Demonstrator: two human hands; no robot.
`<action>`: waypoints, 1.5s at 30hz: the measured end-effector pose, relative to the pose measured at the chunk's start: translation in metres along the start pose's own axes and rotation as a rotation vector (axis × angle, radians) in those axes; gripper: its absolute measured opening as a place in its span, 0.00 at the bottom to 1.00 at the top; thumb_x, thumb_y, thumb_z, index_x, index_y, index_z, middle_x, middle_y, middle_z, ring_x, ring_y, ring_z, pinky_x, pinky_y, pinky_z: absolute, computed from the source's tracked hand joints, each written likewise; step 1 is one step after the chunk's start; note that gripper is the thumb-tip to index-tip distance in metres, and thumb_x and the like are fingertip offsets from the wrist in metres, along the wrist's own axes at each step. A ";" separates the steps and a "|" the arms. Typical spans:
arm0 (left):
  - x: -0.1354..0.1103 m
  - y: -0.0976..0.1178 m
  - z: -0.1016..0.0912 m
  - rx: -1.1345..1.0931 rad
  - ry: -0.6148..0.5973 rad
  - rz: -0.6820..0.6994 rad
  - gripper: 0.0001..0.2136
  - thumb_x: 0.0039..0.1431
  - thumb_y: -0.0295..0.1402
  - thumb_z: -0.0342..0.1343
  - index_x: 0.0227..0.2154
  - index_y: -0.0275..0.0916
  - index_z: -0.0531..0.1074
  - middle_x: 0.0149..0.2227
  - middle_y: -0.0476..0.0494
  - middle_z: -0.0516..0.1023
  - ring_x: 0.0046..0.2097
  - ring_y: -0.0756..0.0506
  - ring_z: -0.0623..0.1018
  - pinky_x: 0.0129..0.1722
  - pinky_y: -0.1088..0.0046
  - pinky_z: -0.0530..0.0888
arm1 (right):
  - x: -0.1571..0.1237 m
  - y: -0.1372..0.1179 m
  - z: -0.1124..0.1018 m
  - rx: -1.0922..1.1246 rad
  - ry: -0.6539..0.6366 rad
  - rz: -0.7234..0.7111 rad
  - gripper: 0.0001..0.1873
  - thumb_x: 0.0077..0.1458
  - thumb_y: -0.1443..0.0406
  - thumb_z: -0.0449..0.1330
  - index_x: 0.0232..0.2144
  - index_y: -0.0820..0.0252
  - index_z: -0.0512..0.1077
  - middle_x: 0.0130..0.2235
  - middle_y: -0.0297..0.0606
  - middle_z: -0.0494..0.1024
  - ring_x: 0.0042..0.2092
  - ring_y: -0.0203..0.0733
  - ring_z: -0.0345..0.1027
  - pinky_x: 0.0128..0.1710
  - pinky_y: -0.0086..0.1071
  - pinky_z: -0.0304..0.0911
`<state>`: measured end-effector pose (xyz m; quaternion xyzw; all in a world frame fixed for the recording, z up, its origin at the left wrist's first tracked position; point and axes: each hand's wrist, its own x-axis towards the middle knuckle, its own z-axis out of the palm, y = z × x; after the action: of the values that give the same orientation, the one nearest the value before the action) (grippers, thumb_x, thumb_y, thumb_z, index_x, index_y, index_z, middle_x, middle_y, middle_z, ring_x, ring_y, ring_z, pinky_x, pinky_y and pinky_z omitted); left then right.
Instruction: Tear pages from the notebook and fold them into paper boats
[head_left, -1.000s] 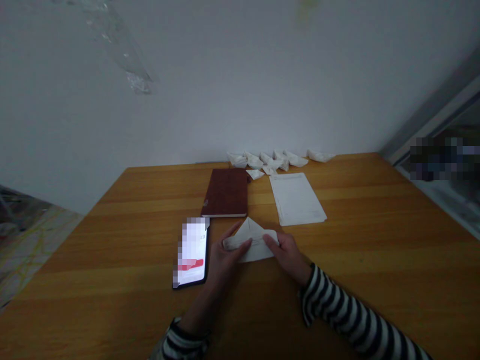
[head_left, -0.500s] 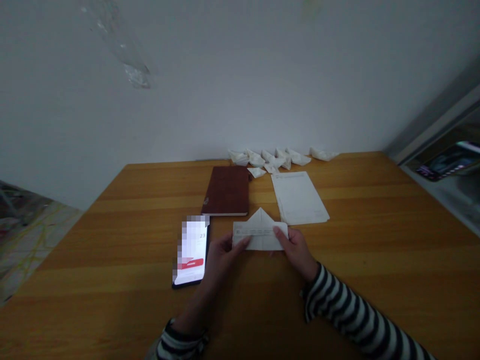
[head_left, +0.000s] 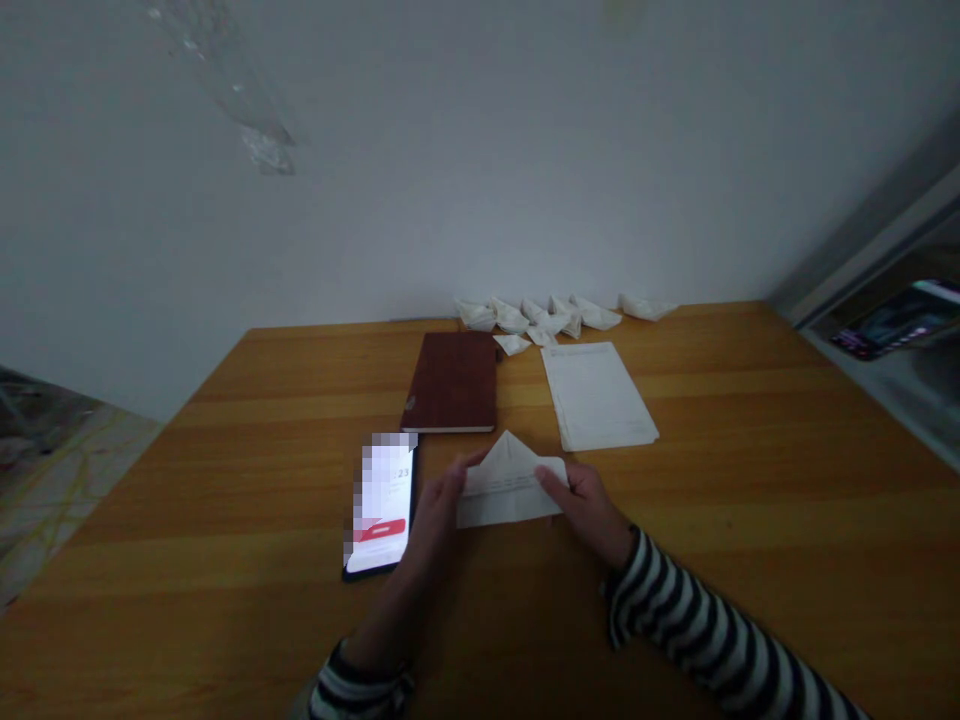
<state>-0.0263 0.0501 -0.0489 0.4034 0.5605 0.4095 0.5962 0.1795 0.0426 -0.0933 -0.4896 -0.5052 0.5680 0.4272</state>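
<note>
A folded sheet of paper [head_left: 510, 490], with a triangular peak above a straight band, is held between my two hands over the table. At its left end, my left hand [head_left: 439, 505] is closed on the paper, thumb near the edge and the other fingers mostly hidden behind. My right hand [head_left: 589, 502] pinches the right end, its thumb lying across the front of the band. Left of my left hand lies a lit smartphone [head_left: 381, 505]. Just beyond the paper is a dark red notebook [head_left: 454, 382].
A stack of white paper sheets [head_left: 600, 397] lies beyond my right hand. Several folded paper boats [head_left: 536, 317] line the back of the wooden table [head_left: 750, 430] against the wall. At the far right, beyond the table edge, is another phone-like screen [head_left: 900, 320].
The folded paper has shifted slightly left and toward me, and tilts a little. My left thumb has moved from the front of the band up to the left edge.
</note>
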 end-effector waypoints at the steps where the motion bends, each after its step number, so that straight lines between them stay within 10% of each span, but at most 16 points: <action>1: -0.002 0.001 0.003 0.019 -0.027 -0.005 0.31 0.51 0.53 0.63 0.52 0.34 0.75 0.34 0.35 0.84 0.35 0.37 0.83 0.33 0.65 0.78 | 0.000 0.001 0.000 -0.001 0.005 0.006 0.27 0.57 0.44 0.59 0.21 0.61 0.72 0.20 0.32 0.72 0.22 0.35 0.63 0.21 0.27 0.57; 9: -0.011 0.006 0.007 -0.044 0.025 0.103 0.37 0.58 0.43 0.59 0.68 0.43 0.53 0.32 0.47 0.80 0.24 0.48 0.76 0.25 0.74 0.72 | 0.002 -0.006 -0.002 0.083 0.069 -0.001 0.28 0.56 0.43 0.59 0.33 0.62 0.80 0.26 0.36 0.78 0.27 0.40 0.69 0.28 0.32 0.64; 15: -0.004 0.003 -0.001 0.099 0.084 0.170 0.19 0.60 0.46 0.58 0.49 0.41 0.78 0.39 0.42 0.83 0.38 0.43 0.80 0.35 0.72 0.74 | 0.002 -0.010 -0.004 0.093 0.233 -0.128 0.29 0.60 0.50 0.59 0.60 0.54 0.70 0.49 0.41 0.81 0.54 0.49 0.72 0.53 0.43 0.67; 19: -0.003 0.004 0.002 0.189 -0.037 0.162 0.19 0.57 0.44 0.62 0.48 0.40 0.80 0.50 0.40 0.82 0.53 0.37 0.78 0.53 0.64 0.72 | 0.000 -0.009 -0.003 0.071 0.147 -0.142 0.22 0.61 0.51 0.58 0.51 0.55 0.77 0.50 0.42 0.81 0.54 0.49 0.73 0.54 0.43 0.67; 25: -0.002 -0.003 0.001 0.281 -0.062 0.102 0.24 0.51 0.42 0.67 0.51 0.38 0.78 0.48 0.38 0.83 0.49 0.36 0.80 0.48 0.62 0.75 | 0.000 -0.004 0.000 0.066 0.043 -0.148 0.16 0.54 0.55 0.67 0.43 0.54 0.81 0.44 0.41 0.84 0.43 0.44 0.77 0.43 0.36 0.72; 45: 0.002 -0.015 -0.002 0.430 0.082 0.276 0.12 0.55 0.40 0.63 0.39 0.41 0.82 0.40 0.42 0.85 0.41 0.40 0.83 0.43 0.63 0.78 | -0.003 0.002 0.003 -0.489 0.331 -0.517 0.05 0.57 0.62 0.67 0.34 0.55 0.82 0.34 0.40 0.84 0.35 0.44 0.77 0.36 0.37 0.70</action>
<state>-0.0277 0.0466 -0.0640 0.5766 0.5978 0.3746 0.4121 0.1769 0.0388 -0.0951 -0.5183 -0.6567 0.2177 0.5026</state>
